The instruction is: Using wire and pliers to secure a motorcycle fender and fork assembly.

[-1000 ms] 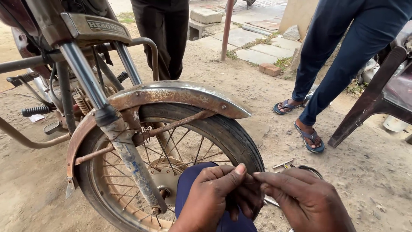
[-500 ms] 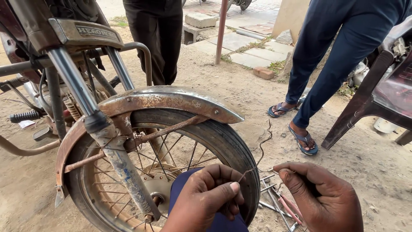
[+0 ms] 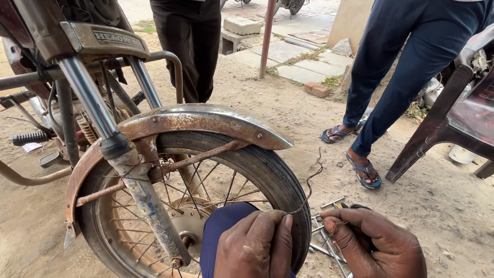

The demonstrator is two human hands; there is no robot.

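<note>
Head cam looking down: we've got a thin bent wire (image 3: 310, 180) pinched between our two hands, right in front of the motorcycle's front tyre (image 3: 267, 170). Our left hand (image 3: 254, 247) has its fingers (image 3: 282, 234) closed tight on the wire's lower end, and the wire curls up from there, past the tyre tread. Our right hand (image 3: 373, 244) is just beside it, fingers curled shut on a short loop of the same wire. Under the hands there's a dark blue knee (image 3: 221, 226) pushed up against the spoked wheel (image 3: 170, 206). Some metal tools (image 3: 324, 231) lie on the dirt ground (image 3: 442, 206) between the hands. Above the tyre sits a rusty mudguard (image 3: 206, 121). Two people stand further back, one in blue flip-flops (image 3: 363, 170), next to a dark chair (image 3: 447, 118).
</note>
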